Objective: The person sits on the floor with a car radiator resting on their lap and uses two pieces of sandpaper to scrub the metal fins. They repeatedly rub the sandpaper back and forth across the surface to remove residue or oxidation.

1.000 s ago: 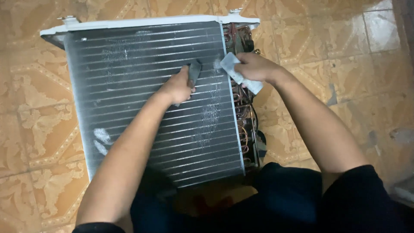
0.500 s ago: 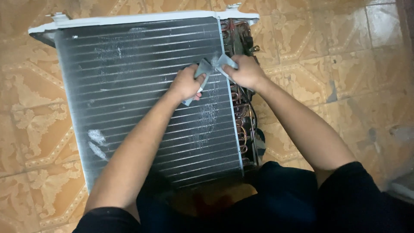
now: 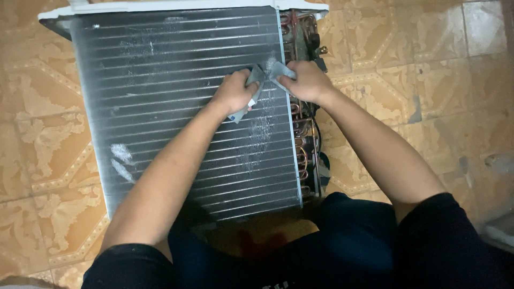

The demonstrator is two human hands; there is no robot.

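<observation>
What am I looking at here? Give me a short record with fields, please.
Setting: patterned tile floor
Main object: finned metal coil unit, lying flat
Side detail: copper tubing along its right edge
Left hand: gripping a grey cloth against the fins
Right hand: holding the same cloth
Marks: pale patches on the fins

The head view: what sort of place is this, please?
Probably a home floor or small repair spot, not a proper workshop. A finned coil unit with copper tubes lies directly on patterned floor tiles, and both hands, left hand and right hand, hold a grey cloth against it.
</observation>
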